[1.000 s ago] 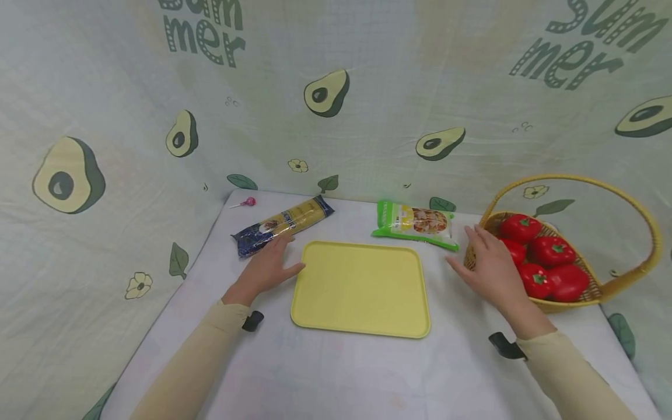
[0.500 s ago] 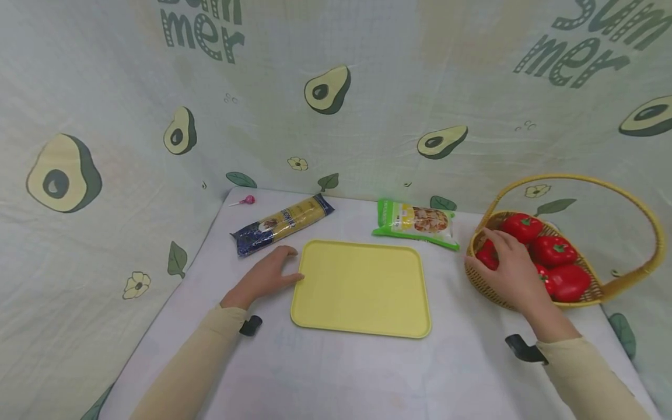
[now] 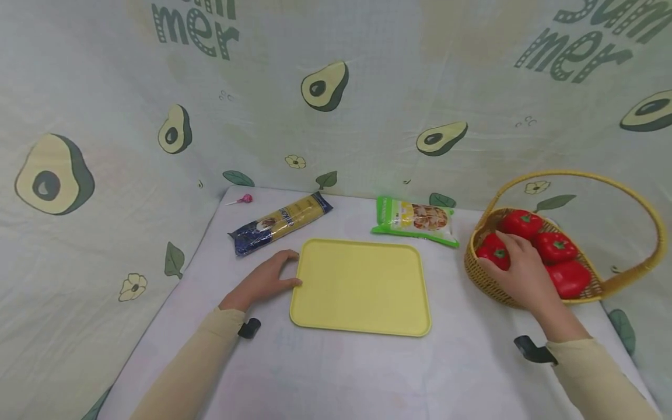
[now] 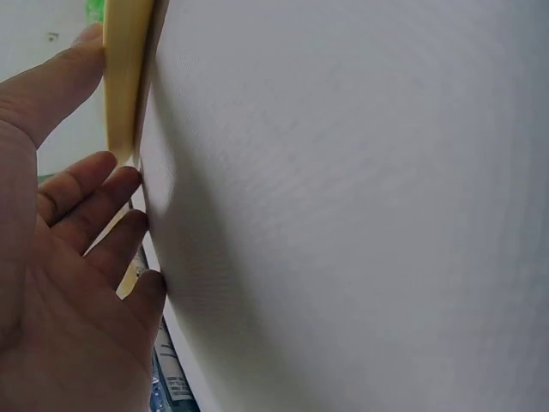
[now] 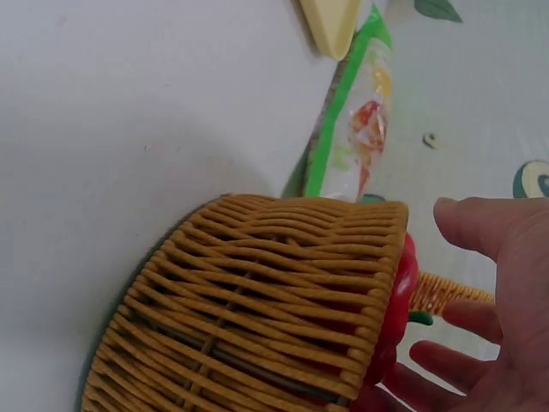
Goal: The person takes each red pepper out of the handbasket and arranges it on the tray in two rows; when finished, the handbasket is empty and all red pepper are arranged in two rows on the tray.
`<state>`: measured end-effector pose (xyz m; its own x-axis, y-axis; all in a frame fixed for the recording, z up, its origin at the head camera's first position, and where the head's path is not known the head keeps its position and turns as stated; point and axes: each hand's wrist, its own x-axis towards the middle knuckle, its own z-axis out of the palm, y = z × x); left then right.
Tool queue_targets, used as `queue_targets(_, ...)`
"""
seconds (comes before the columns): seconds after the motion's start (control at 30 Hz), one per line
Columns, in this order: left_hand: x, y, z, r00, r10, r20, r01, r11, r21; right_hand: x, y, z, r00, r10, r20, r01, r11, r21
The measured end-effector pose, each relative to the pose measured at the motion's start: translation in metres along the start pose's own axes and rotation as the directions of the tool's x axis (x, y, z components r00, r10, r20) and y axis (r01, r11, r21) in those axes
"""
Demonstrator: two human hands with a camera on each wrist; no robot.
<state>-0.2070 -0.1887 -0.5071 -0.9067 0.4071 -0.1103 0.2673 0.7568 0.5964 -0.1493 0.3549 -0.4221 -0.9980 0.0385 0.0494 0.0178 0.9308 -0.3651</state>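
Note:
My right hand (image 3: 525, 277) reaches over the wicker basket (image 3: 485, 284), which holds several red bell peppers. Its fingers hang beside the leftmost pepper (image 3: 492, 252) and cover part of the group. In the right wrist view the thumb stands apart from that pepper (image 5: 398, 305), while lower fingertips overlap the red surface past the woven wall. My left hand (image 3: 262, 283) lies at the left edge of a yellow tray (image 3: 362, 286), fingers loosely bent. The left wrist view shows its thumb tip at the side of the tray (image 4: 125, 77), the other fingertips close to the white tabletop.
Behind the tray, a blue-and-gold packet (image 3: 280, 224) lies slanted at left, and a green-edged food packet (image 3: 417, 220) at right. A pink lollipop (image 3: 244, 199) lies in the back left corner. The basket's tall handle (image 3: 583, 174) arches up; a patterned cloth (image 3: 378, 105) hangs behind.
My right hand has moved right, from the basket's left rim to over the peppers. My left hand has drawn back slightly from the blue-and-gold packet and now sits by the tray's edge.

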Motion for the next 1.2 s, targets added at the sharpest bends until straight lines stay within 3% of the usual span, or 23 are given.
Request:
queue_targets(0.3, 0.0011, -0.0037, 0.001, 1.0, -0.01, 0.019, 0.01, 1.0, -0.011, 0.0015, 0.0065, -0.001, 1.0, 0.007, 0.0, -0.007, 1.0, -0.008)
queue_targets(0.87, -0.0045, -0.0063, 0.0001, 0.997, 0.007, 0.077, -0.006, 1.0, -0.011, 0.0026, 0.0083, -0.0058, 0.993, 0.046, 0.112, -0.038, 0.997, -0.071)
queue_targets(1.2, -0.0045, -0.0082, 0.001, 0.996, 0.031, 0.089, -0.03, 0.999, -0.012, 0.003, 0.0088, -0.0073, 0.994, 0.044, 0.099, -0.037, 0.996, -0.075)
